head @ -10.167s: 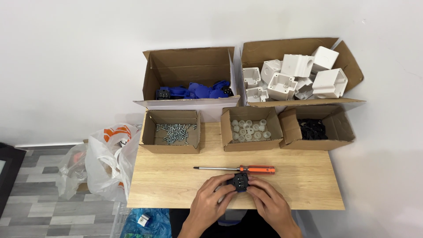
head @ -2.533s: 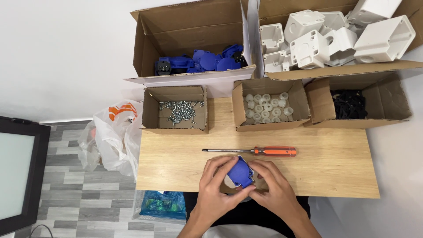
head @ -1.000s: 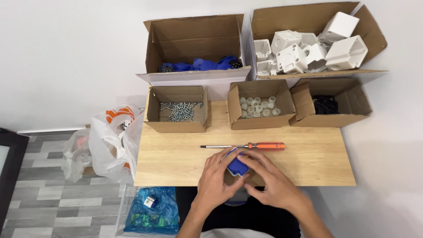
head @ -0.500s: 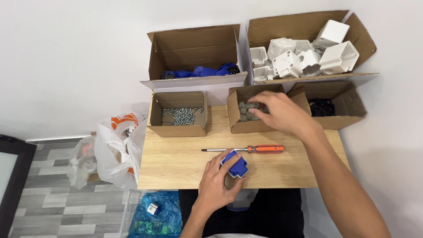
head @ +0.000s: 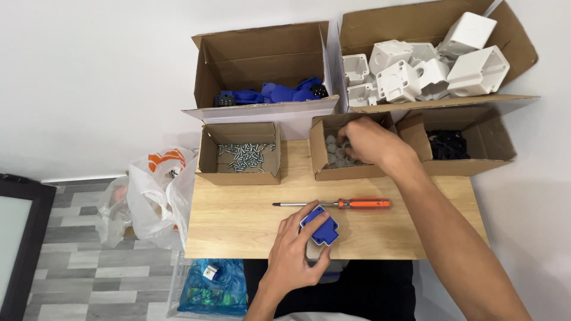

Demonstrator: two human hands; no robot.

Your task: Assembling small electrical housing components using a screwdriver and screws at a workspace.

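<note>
Two hands: left hand (head: 295, 246) grips angular blue plastic cover (head: 319, 225), right hand (head: 367, 141) in cardboard box (head: 319, 156).

My right hand (head: 367, 141) fills the middle small box (head: 348, 148), so nothing else fits in there. The screwdriver (head: 336, 204) lies across the table (head: 238, 220) just beyond my left hand (head: 294, 249), barring a straight reach forward. Bare wood to the left leads clear to the open screw box (head: 239, 153).
</note>
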